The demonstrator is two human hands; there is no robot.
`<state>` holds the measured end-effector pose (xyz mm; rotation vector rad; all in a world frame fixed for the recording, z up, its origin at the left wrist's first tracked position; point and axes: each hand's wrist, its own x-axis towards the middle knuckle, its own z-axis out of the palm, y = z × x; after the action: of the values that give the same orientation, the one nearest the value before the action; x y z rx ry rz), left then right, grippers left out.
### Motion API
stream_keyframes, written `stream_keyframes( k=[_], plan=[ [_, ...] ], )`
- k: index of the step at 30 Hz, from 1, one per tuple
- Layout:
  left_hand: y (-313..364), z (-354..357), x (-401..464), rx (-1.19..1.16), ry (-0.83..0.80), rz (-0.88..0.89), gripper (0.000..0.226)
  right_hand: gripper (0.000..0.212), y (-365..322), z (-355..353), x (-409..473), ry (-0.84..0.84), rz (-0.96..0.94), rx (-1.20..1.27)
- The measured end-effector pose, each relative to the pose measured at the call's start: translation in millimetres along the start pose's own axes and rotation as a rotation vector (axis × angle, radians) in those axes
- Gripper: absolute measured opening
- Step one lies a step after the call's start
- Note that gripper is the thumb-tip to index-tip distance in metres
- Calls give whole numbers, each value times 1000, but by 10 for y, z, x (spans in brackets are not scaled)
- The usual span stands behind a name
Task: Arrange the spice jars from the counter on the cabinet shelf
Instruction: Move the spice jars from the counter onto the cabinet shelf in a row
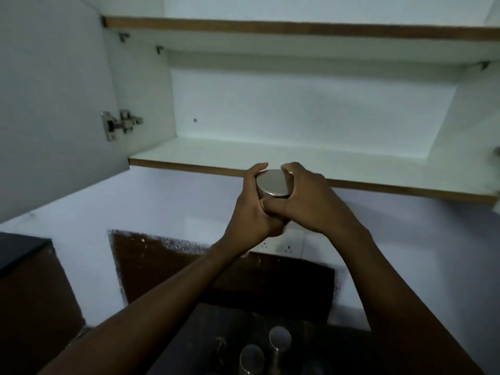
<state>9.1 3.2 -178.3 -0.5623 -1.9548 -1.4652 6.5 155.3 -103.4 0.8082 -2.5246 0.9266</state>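
Below shelf (pixel 311 161) edge: L hand (pixel 254 212) + R hand (pixel 311 201), fingers wrapped on 1 jar (pixel 273 184); 2 jars (pixel 251 358) at 6 o'clock on table (pixel 205 334).

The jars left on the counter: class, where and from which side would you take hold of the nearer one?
Grip the nearer jar round its cylindrical side just under the flat metal lid, fingers coming from above and from the left. It stands upright, and the second jar stands close on its right, so that side is crowded. Both hands are busy with the held jar.
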Motion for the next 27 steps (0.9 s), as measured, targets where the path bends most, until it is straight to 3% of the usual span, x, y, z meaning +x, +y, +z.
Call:
stream_keyframes(
  k=[8, 12, 17, 20, 23, 27],
  plan=[
    [321, -599, 963, 93, 86, 26, 94, 82, -373, 17, 845, 169, -33, 291],
    [86, -892, 1289, 70, 72, -135, 90, 51, -295, 341, 1276, 144, 37, 517],
    [-342, -1258, 1496, 129, 51, -256, 84, 33, -219, 759, 1679, -40, 204, 749],
    [-525, -1512, 1607, 217, 47, -283, 89, 26, -258, 937, 1889, -86, 241, 757],
    [-697, -1763, 1672, 295, 149, -349, 83, 36, -345, 1076, 2051, -93, 267, 705],
    [-878, -1974, 1767, 186, 210, -491, 68, 51, -404, 1298, 2263, -62, 284, 679]
  ],
)
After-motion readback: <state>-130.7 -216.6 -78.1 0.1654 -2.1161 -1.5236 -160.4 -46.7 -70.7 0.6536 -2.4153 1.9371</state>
